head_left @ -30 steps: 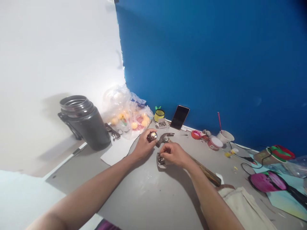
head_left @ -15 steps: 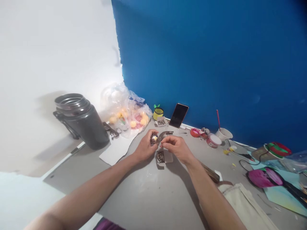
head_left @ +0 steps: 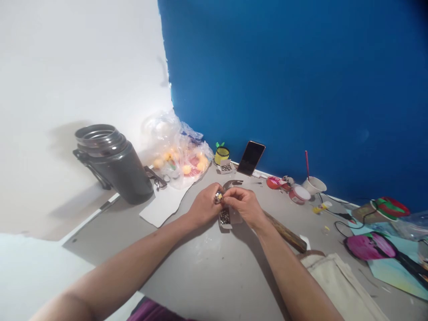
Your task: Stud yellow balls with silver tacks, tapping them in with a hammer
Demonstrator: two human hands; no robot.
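Observation:
My left hand (head_left: 204,206) is wrapped round a small ball (head_left: 218,197) covered in shiny metal studs, with a yellow patch showing. The thumb and fingertips of my right hand (head_left: 244,205) are pinched together against the ball's right side; anything between them is too small to make out. Just below both hands stands an open little box (head_left: 226,228) full of small shiny metal pieces that look like tacks. A claw hammer (head_left: 288,232) lies beyond and under my right hand, its wooden handle pointing towards the lower right.
At left stands a dark open flask (head_left: 123,165) near white paper (head_left: 163,209) and a plastic bag (head_left: 180,154). Towards the wall are a second box (head_left: 225,168) of metal pieces, a yellow container (head_left: 222,156) and a leaning phone (head_left: 251,158). A cup (head_left: 314,186) and cloth (head_left: 341,281) are at right.
My right fingertips have moved in against the ball, and my left hand has turned, covering more of it. More of the hammer's handle shows, and the view has shifted slightly.

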